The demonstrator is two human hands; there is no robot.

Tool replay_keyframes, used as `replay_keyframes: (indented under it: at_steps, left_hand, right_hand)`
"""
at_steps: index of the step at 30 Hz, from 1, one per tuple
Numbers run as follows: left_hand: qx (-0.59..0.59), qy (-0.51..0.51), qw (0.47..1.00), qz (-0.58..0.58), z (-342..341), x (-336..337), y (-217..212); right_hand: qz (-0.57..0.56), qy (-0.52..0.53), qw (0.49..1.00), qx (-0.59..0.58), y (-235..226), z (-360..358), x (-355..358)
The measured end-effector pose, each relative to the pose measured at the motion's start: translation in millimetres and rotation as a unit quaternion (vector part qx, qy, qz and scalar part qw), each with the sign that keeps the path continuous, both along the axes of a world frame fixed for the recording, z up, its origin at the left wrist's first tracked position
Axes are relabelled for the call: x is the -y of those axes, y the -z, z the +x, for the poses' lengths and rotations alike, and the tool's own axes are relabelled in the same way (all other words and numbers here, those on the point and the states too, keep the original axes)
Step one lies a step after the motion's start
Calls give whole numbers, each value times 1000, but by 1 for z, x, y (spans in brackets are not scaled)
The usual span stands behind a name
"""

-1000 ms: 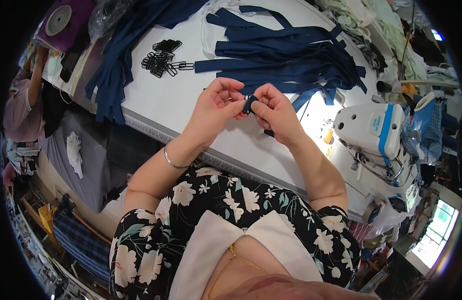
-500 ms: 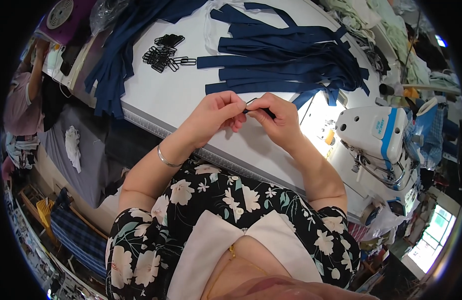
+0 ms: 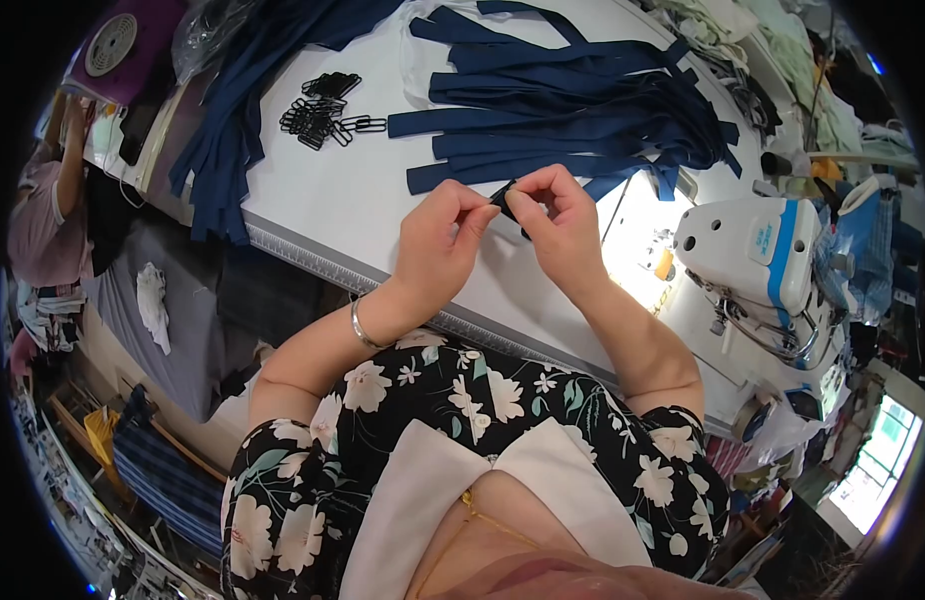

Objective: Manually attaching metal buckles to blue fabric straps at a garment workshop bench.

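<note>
Left hand [image 3: 438, 240]: fingertips pinched shut on one end of a small dark piece [image 3: 507, 196], raised above the white table [image 3: 333, 220].
Right hand [image 3: 558, 225]: fingers closed tight on the same piece, touching the left fingertips.
Dark piece: mostly hidden between both hands (kind cannot be told).
Navy strips [image 3: 573, 100]: heaped just beyond the hands.
Black clips [image 3: 318, 110]: loose pile, far left of the table.
Sewing machine [image 3: 753, 250]: right of the hands.
</note>
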State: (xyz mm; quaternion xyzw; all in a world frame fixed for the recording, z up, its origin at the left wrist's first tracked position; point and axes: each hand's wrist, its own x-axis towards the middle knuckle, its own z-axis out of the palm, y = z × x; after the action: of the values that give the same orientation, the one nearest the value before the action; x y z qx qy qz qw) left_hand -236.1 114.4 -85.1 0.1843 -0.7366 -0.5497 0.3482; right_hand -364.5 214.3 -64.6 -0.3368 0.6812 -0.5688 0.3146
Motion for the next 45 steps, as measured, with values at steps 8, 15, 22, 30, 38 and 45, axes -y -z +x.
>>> replay_keyframes:
  at_steps: [8,15,22,30,38,45]
  left_hand:
    - [9,1,991,-137,0,5,3]
    - [87,177,930,311,17,18,-9]
    - [65,149,907,390,25,16,-12]
    - [165,40,976,136,30,12,-4]
    - [186,-131,896,-382,35,61,-9]
    - [268,-228,821,-450,32,128,0]
  right_hand:
    - [-11,-3,998,64,-4,0,2]
    - [6,-114,991,72,-13,2,-2]
    - [-75,-148,938,-305,-4,4,5]
    - [-70,-168,906,-383,-7,-11,4]
    - [36,-194,859,-472,-17,-20,27]
    - [68,-104,872,-473,0,-23,81]
